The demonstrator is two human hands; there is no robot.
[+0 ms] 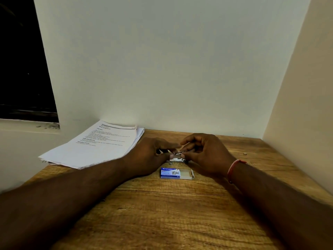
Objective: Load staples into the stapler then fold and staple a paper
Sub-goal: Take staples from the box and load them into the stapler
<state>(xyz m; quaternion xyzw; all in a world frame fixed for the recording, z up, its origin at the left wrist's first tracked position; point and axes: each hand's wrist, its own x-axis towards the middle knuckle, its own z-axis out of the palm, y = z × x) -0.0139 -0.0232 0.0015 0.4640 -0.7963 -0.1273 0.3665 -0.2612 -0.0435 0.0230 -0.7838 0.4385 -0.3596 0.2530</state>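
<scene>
Just below the centre of the frame the left hand and right hand meet over the stapler, of which only a bright metal edge shows beneath them on the wooden table. Between the thumbs and forefingers of both hands a thin strip of staples is pinched, lying nearly level. To load well, the person would likely keep the strip straight, legs down, and slide it along the open channel without bending it. Just below lies the blue staple box, its tray pulled out to the right; the lid reads "kangaro". The paper stack, left of centre, carries print too small to read
</scene>
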